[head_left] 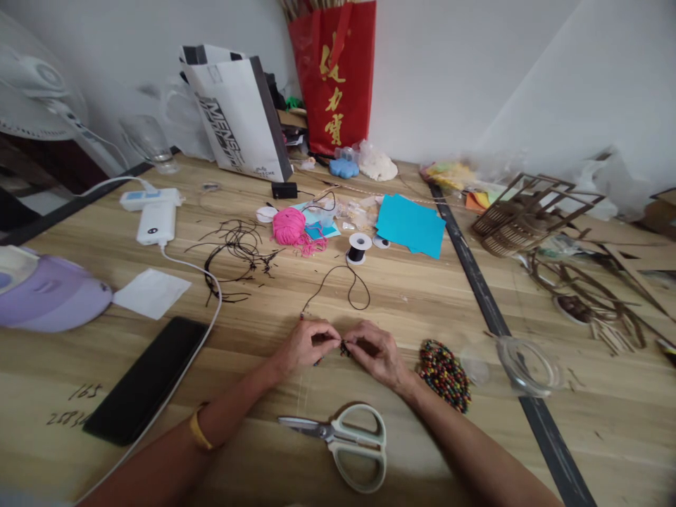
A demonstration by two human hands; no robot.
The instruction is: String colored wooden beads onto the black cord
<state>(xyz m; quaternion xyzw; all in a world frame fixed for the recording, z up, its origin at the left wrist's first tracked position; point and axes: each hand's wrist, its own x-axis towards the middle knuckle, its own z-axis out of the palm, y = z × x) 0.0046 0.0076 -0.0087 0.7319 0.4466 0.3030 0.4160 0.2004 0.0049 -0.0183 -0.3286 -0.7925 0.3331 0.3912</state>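
Observation:
My left hand (310,346) and my right hand (376,354) meet at the middle of the table, thumbs and forefingers pinched close together. Between their fingertips is a small dark knotted piece of black cord (344,348); its finer detail is too small to make out. From my left hand a thin black cord (360,282) loops away over the wood up to a white spool (358,248) wound with black cord. Just below my hands lie scissors (358,446) with pale handles, blades pointing left. A heap of multicoloured beads (445,375) rests beside my right wrist.
Black cord scraps (232,253), pink yarn (289,226) and blue sheets (410,225) lie farther back. At left are a black case (146,380), a white cable (211,320) and a purple device (55,292). A clear round container (529,366) and wooden frames (533,215) stand right.

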